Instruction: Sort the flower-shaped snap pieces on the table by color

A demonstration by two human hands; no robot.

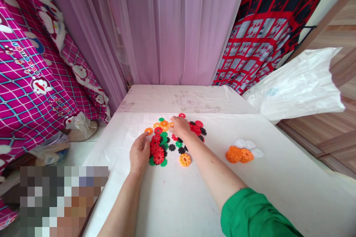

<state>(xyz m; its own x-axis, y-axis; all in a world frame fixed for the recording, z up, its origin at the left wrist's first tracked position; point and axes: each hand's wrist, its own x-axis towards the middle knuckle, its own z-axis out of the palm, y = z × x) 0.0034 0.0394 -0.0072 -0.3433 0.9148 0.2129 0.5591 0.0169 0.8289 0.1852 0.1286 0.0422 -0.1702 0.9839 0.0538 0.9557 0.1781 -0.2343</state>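
I see thin, flat discs with notched, gear-like rims, apparently plastic, spread over a smooth white cloth [172, 200] that drapes the table, with a paler floral cover [155, 98] showing at its far end. Beyond hangs a lilac curtain [178, 26] in soft vertical folds; to my right a crinkled white plastic bag [300, 85] stands beside wood-grained panels [339, 126]. The left hand [139, 152] and the right hand [181, 127] are apart, both bare, the right one running back to a green sleeve [250, 211]. At the left fingertips sits an orange disc [149, 131]; I cannot tell whether it is pinched or merely touched. The right fingers curl down at the end of a cluster of orange discs [164, 123], and I can't make out any grip there either. Just beside the left hand, on its inner side, red discs [158, 155] overlap green discs [164, 163]. Black discs [172, 147] lie between the hands, and a larger orange wheel [185, 160] rests nearer me, by the right forearm. Well off to the right, an orange pile [239, 154] touches translucent white discs [258, 153].
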